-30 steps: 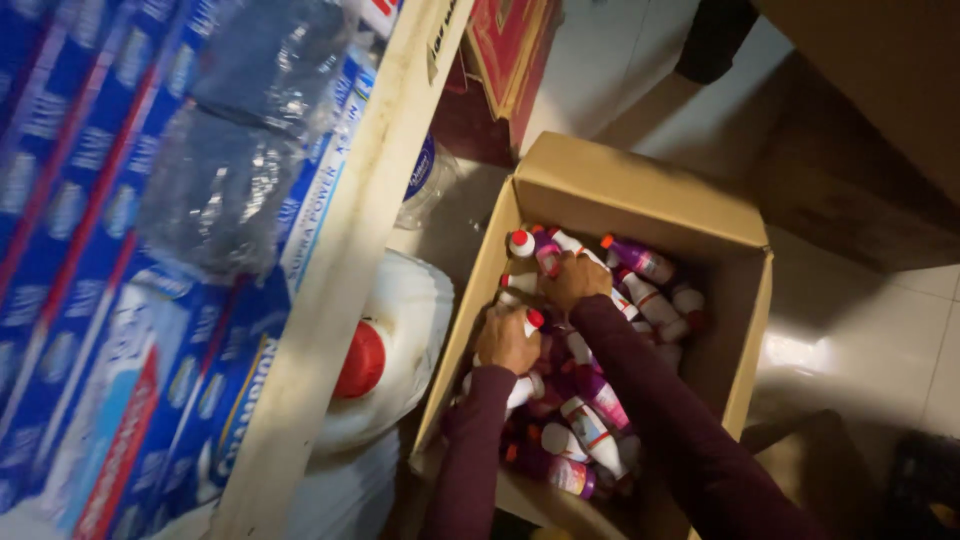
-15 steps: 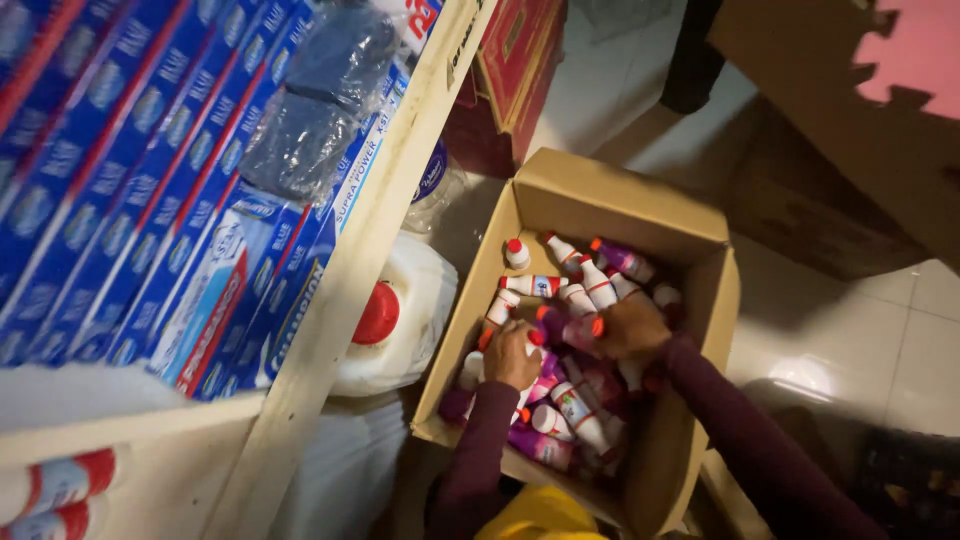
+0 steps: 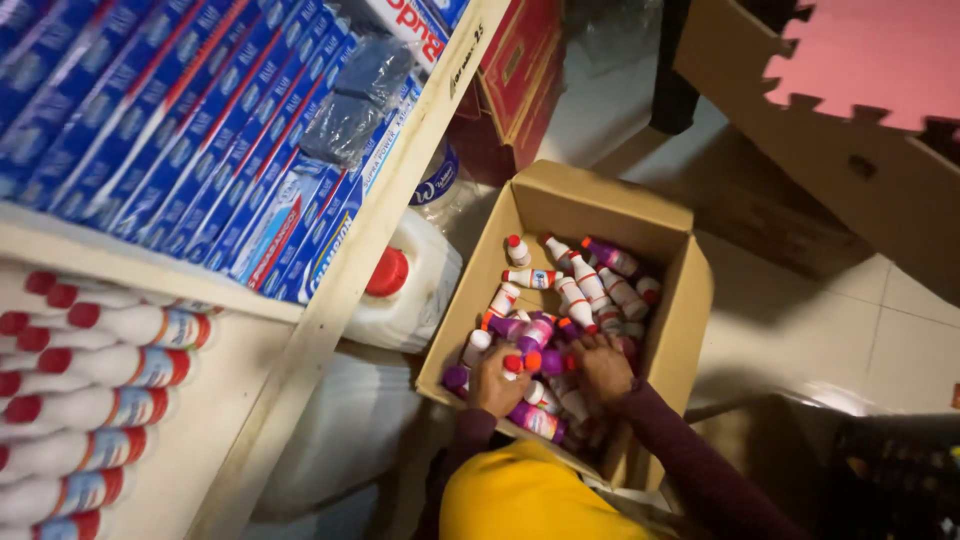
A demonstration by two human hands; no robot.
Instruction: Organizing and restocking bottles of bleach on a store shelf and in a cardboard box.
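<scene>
Cardboard frames the whole business: an open brown box [image 3: 590, 205] on the floor, and both hands buried in it among small bottles. Fingers of the left hand [image 3: 497, 380] are curled down around a white bottle with a red cap [image 3: 512, 364], the cap poking up between the knuckles; the grip looks closed on it. Fingers of the right hand [image 3: 603, 366] are bent and pressed into the heap, touching bottles, though whether they clasp one I cannot tell; the knuckles hide it. Both wrists angle down steeply from dark maroon sleeves [image 3: 690, 455], the forearms coming in from the near edge of the box, side by side and almost touching; a yellow garment [image 3: 525, 495] shows just below them.

The bottles [image 3: 585, 285] lie jumbled in the box, most on their sides; white ones with red caps and coloured label bands, purple ones [image 3: 608, 255] mixed in, piled thickest toward the hands at the near end.

Just beside the box on its left stands a large white jug with a red cap [image 3: 400, 290], under a wooden shelf [image 3: 360, 260]; blue cartons [image 3: 200, 130] lean in rows on the upper level, and white red-capped bottles [image 3: 90, 400] lie stacked below. Pale floor tiles [image 3: 800, 330] spread to the right; a pink foam mat [image 3: 870, 60] hangs at the top corner.
</scene>
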